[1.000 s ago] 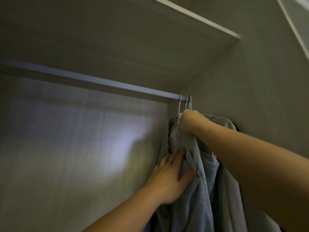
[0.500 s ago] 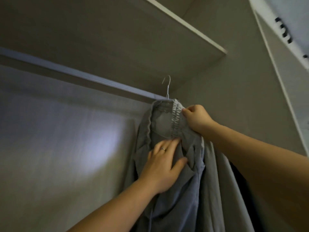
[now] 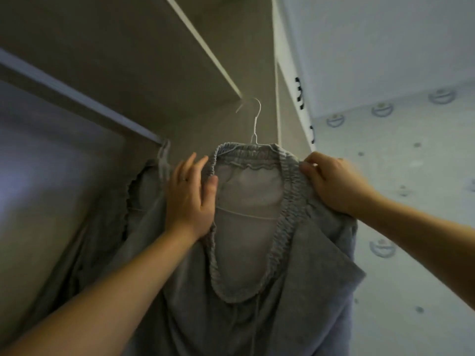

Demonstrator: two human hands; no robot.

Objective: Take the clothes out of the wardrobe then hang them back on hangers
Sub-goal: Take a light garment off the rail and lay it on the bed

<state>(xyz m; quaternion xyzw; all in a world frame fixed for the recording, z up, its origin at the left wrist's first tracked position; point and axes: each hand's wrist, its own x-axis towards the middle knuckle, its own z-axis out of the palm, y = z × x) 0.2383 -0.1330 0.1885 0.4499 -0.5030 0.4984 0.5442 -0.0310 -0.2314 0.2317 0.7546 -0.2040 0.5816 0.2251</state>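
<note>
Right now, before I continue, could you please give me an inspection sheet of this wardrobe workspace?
Surface: no table seen; wardrobe rail under a shelf.
Job's things: grey trousers on a white wire hanger, off the rail; second grey garment hangs on the rail.
Clutter: nothing seen.
Grips: left hand, fingers straight, against the waistband; right hand grips the waistband's other side.
Cables: nothing seen.
Surroundings: patterned wallpaper on the right.
</note>
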